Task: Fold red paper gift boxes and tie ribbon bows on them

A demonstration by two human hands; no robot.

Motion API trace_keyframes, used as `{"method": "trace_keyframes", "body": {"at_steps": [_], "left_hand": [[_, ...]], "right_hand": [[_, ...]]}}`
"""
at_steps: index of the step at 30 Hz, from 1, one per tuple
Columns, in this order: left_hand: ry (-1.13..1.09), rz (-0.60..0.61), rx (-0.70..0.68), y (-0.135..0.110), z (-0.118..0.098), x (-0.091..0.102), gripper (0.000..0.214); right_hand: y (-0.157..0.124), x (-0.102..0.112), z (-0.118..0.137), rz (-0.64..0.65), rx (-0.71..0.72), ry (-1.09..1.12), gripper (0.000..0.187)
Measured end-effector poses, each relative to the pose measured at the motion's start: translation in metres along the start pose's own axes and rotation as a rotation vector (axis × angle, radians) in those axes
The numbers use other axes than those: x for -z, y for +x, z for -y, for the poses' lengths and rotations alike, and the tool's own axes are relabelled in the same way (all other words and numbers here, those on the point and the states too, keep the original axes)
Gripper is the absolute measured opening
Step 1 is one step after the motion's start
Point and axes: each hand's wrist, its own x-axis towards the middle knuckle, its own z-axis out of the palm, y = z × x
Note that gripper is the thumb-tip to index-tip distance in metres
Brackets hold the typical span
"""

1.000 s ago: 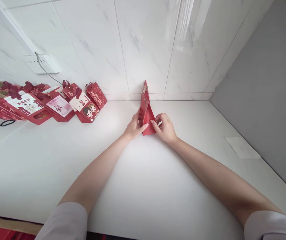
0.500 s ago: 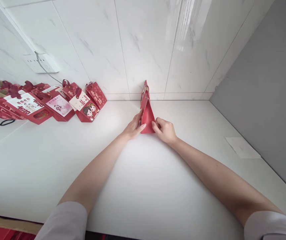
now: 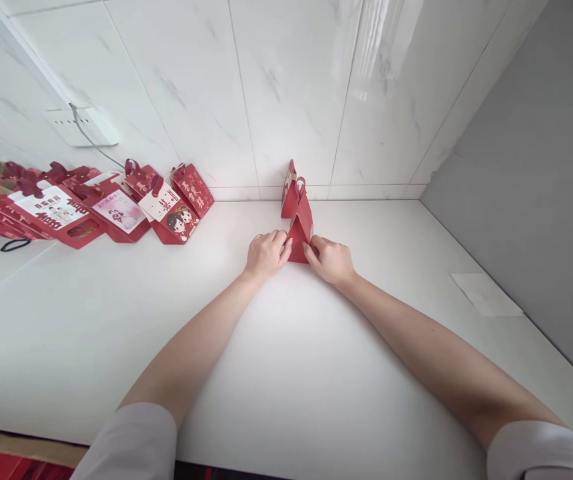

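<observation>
A red triangular gift box [image 3: 299,233] stands upright on the white tabletop in front of me, its folded end facing me and a ribbon loop on its peak. My left hand [image 3: 267,255] is closed on its left lower edge, fingers curled and thumb at the near side. On the opposite edge, my right hand [image 3: 333,259] pinches the box with thumb and bent fingers. Just behind it, close to the wall, stands another red gift box [image 3: 287,199], partly hidden by the one between my hands.
Several red gift boxes [image 3: 121,212] with ribbons and printed cards line the wall at the left. A black loop [image 3: 15,245] lies near them. A white paper piece [image 3: 486,295] is at the right by a grey panel [image 3: 531,173]. A cable hangs from the wall socket [image 3: 82,127].
My left hand's fingers have gone from stretched along the box's side to curled at its edge. The box has shifted slightly, and its ribbon loop now stands up. My right hand stays nearly still.
</observation>
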Motion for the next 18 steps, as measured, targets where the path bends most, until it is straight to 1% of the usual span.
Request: {"method": "trace_keyframes", "body": {"at_steps": [4, 7, 13, 18], "left_hand": [[0.031, 0.024, 0.004, -0.001, -0.002, 0.001, 0.024], [0.066, 0.053, 0.032, -0.002, -0.005, 0.001, 0.022], [0.030, 0.078, 0.100, -0.003, -0.010, 0.002, 0.017], [0.047, 0.087, 0.077, -0.001, -0.013, 0.005, 0.018]], "right_hand": [[0.001, 0.000, 0.000, 0.003, 0.024, -0.069, 0.037], [0.000, 0.000, 0.001, 0.011, 0.023, -0.088, 0.037], [-0.001, -0.001, 0.001, 0.037, 0.053, -0.083, 0.037], [-0.002, -0.003, 0.001, 0.055, 0.071, -0.110, 0.034]]}}
